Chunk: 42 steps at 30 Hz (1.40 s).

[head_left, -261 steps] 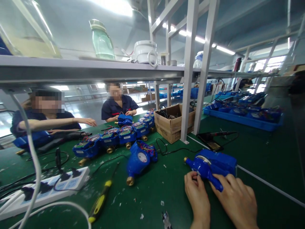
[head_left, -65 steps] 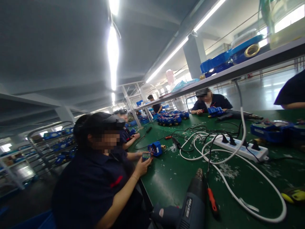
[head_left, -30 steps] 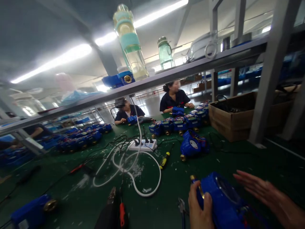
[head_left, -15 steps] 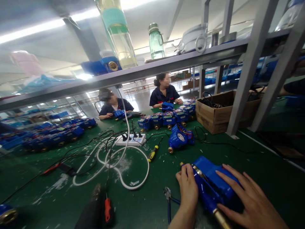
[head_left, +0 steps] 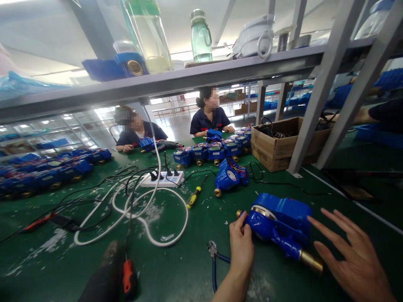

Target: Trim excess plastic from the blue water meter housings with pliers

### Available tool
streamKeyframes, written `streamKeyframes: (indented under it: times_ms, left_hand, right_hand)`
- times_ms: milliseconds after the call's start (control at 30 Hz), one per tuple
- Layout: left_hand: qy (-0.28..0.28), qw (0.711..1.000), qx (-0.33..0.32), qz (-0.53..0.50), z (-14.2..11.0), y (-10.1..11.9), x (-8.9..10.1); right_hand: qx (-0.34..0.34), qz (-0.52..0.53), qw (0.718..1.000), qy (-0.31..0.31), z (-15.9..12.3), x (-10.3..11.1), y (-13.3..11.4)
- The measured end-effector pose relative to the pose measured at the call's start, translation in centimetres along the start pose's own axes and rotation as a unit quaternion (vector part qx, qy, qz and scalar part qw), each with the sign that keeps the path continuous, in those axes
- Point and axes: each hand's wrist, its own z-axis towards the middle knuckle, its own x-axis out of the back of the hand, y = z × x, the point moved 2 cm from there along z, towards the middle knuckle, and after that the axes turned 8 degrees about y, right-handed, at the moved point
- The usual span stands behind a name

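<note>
From my head camera view, the blue meter (head_left: pixel 267 224) lies on its side on the green bench (head_left: pixel 185 268). Its surface is glossy. The rounded body carries a pale, metallic-looking ring, with a box-shaped blue housing set against its far side. A blue pipe section extends toward the lower right and terminates in a long brass-coloured fitting (head_left: pixel 311 261); a shorter brass-coloured end is located at the upper left. The dial face is not visible to me.

My left grip (head_left: pixel 242 226) is closed on the upper-left end of the unit, with the fingers around the short brass-coloured end. My right grip (head_left: pixel 316 230) is open, fingers spread, at the right side of the housing and above the long fitting; I cannot tell whether a fingertip makes contact. The unit is therefore positioned between both grips.

Cutting pliers (head_left: pixel 213 251) with blue handles lie just left of my left wrist. Beyond the unit, a second meter (head_left: pixel 227 178) shows its round dial and exposed wires. A yellow-and-black screwdriver (head_left: pixel 193 197) lies left of that meter.
</note>
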Motion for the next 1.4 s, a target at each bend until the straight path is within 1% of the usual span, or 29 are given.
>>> streamKeyframes:
  times_ms: [33, 100, 133, 167, 267, 333, 400, 467, 533, 600, 667, 733, 867, 900, 933, 967, 1000, 1033, 1067, 1100, 1133, 1167, 1200, 1233, 1333, 1400]
  left_hand:
    - [-0.002, 1.000, -0.010, -0.013, 0.1, -0.2, -0.1]
    - [-0.005, 0.999, -0.024, -0.033, 0.3, -0.5, -0.3]
    - [-0.006, 0.999, -0.026, -0.040, 0.4, -0.6, -0.3]
    - [-0.006, 0.999, -0.026, -0.047, 0.5, -0.8, -0.4]
    - [-0.005, 0.998, -0.020, -0.059, 0.6, -1.0, -0.5]
    - [-0.007, 0.998, -0.014, -0.063, 0.6, -1.1, -0.5]
    - [-0.009, 0.998, -0.009, -0.066, 0.5, -1.0, -0.5]
    - [-0.011, 0.998, -0.005, -0.068, 0.4, -0.6, -0.5]
    - [-0.016, 0.997, -0.003, -0.071, 0.1, 0.0, -0.3]
    - [-0.021, 0.997, -0.002, -0.073, -0.2, 0.8, -0.1]
    - [-0.028, 0.997, -0.003, -0.075, -0.6, 1.6, 0.1]
    - [-0.036, 0.996, -0.002, -0.077, -1.0, 2.2, 0.0]
    - [-0.062, 0.995, 0.000, -0.074, -1.6, 2.8, -0.2]
    - [-0.071, 0.995, -0.005, -0.072, -1.8, 3.0, -0.1]
    - [-0.077, 0.995, -0.027, -0.056, -2.1, 3.2, 0.1]
    - [-0.079, 0.994, -0.071, -0.020, -2.4, 3.6, 0.5]
    - [-0.072, 0.988, -0.132, 0.039, -2.7, 3.9, 1.0]
    - [-0.057, 0.970, -0.203, 0.119, -3.2, 4.2, 1.6]
    - [-0.035, 0.939, -0.269, 0.210, -3.6, 4.3, 2.1]
    - [-0.013, 0.899, -0.319, 0.298, -4.1, 4.2, 2.6]
    - [0.003, 0.862, -0.346, 0.370, -4.6, 3.8, 3.0]
    - [0.010, 0.832, -0.356, 0.426, -4.9, 3.2, 3.4]
    - [0.007, 0.809, -0.359, 0.466, -5.2, 2.4, 3.6]
    - [0.001, 0.791, -0.359, 0.495, -5.5, 1.6, 3.8]
    - [0.010, 0.760, -0.353, 0.546, -5.9, -0.6, 4.6]
    - [0.039, 0.742, -0.349, 0.571, -5.9, -1.3, 5.5]
  right_hand:
    - [0.032, 0.001, 0.999, 0.004, -0.1, 0.1, -0.8]
    - [0.122, -0.007, 0.992, -0.022, -0.4, 0.0, -2.6]
    - [0.156, -0.020, 0.987, -0.037, -0.6, -0.3, -3.5]
    - [0.169, -0.037, 0.984, -0.044, -0.9, -0.5, -4.3]
    - [0.139, -0.107, 0.984, -0.021, -1.7, -1.0, -5.4]
    - [0.138, -0.152, 0.979, -0.018, -2.2, -1.1, -5.4]
    - [0.144, -0.169, 0.975, -0.025, -2.4, -1.2, -5.1]
    - [0.133, -0.140, 0.981, -0.027, -2.0, -1.2, -4.6]
    - [0.129, -0.083, 0.988, -0.034, -1.0, -1.3, -4.1]
    - [0.141, -0.037, 0.988, -0.051, 0.1, -1.4, -3.8]
    - [0.164, -0.032, 0.984, -0.069, 1.2, -1.5, -3.8]
    - [0.174, -0.070, 0.979, -0.085, 1.8, -1.7, -4.0]
    - [0.171, -0.170, 0.960, -0.139, 2.0, -2.8, -4.5]
    - [0.176, -0.180, 0.957, -0.146, 2.0, -3.1, -4.4]
    - [0.182, -0.183, 0.955, -0.149, 2.1, -3.3, -4.2]
    - [0.187, -0.181, 0.954, -0.149, 2.3, -3.4, -3.9]
    - [0.192, -0.174, 0.954, -0.149, 2.5, -3.5, -3.5]
    - [0.198, -0.163, 0.955, -0.148, 2.8, -3.5, -3.1]
    - [0.202, -0.150, 0.957, -0.145, 3.1, -3.4, -2.6]
    - [0.203, -0.136, 0.959, -0.140, 3.4, -3.3, -2.2]
    - [0.204, -0.122, 0.962, -0.133, 3.7, -3.2, -1.8]
    - [0.203, -0.111, 0.965, -0.126, 4.0, -3.1, -1.6]
    - [0.204, -0.103, 0.966, -0.121, 4.3, -3.0, -1.4]
    - [0.205, -0.098, 0.967, -0.117, 4.4, -3.0, -1.4]
    - [0.208, -0.094, 0.967, -0.115, 4.6, -3.2, -1.4]
    - [0.204, -0.091, 0.968, -0.114, 4.6, -3.4, -1.5]
